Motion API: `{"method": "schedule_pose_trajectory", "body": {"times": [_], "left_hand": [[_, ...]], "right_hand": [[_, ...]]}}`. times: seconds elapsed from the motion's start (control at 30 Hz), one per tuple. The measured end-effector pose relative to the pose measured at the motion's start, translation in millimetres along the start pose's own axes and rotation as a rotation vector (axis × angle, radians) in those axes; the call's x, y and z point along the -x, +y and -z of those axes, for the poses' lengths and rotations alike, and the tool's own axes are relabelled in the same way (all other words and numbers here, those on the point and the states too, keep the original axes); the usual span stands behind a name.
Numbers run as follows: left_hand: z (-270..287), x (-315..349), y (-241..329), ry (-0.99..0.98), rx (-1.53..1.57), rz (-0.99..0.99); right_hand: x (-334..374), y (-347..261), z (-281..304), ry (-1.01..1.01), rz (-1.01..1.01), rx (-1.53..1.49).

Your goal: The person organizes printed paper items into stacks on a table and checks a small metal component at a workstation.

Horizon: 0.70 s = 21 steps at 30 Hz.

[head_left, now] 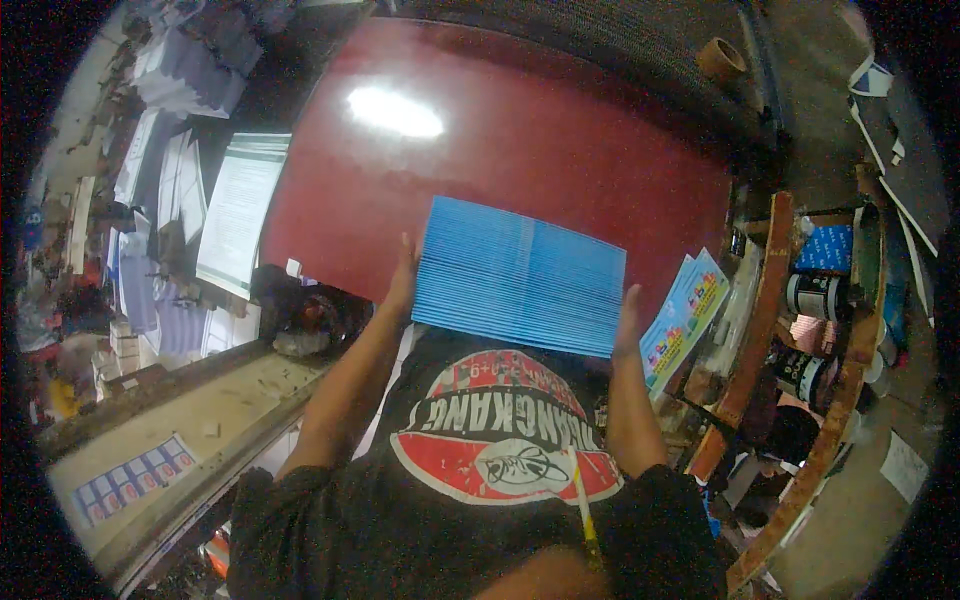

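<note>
Together, the left hand (404,278) and right hand (629,318) pressed flat against opposite edges of a blue paper stack (520,274), grasping it between them above the near edge of a red table (500,130). Colourful printed sheets (685,315) lay at three o'clock of it.

1 stack of blue sheets (518,275); 2 hands; 1 red table (560,150); 1 yellow pencil (583,508); 1 cardboard tube (721,59).
</note>
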<state>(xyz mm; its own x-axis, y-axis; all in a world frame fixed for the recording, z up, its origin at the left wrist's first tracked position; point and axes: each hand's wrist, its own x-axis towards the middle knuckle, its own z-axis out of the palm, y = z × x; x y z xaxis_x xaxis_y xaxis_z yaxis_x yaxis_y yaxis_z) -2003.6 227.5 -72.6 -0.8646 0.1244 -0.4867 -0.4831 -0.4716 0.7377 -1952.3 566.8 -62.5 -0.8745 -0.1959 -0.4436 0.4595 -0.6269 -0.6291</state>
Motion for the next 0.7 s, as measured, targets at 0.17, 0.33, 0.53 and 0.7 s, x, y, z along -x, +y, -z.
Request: {"method": "schedule_pose_trajectory", "body": {"times": [0.17,0.33,0.53,0.7], "left_hand": [[8,0,0,-0.021,-0.026,0.092],[12,-4,-5,-0.019,-0.024,0.037],[11,-2,-2,-0.014,-0.047,0.069],[12,-1,-5,0.050,-0.023,0.036]], "right_hand": [[-2,3,4,0.008,0.005,0.008],[-4,7,10,0.007,0.017,-0.005],[-6,9,17,-0.048,0.018,-0.004],[-3,6,8,-0.002,0.027,0.052]]}}
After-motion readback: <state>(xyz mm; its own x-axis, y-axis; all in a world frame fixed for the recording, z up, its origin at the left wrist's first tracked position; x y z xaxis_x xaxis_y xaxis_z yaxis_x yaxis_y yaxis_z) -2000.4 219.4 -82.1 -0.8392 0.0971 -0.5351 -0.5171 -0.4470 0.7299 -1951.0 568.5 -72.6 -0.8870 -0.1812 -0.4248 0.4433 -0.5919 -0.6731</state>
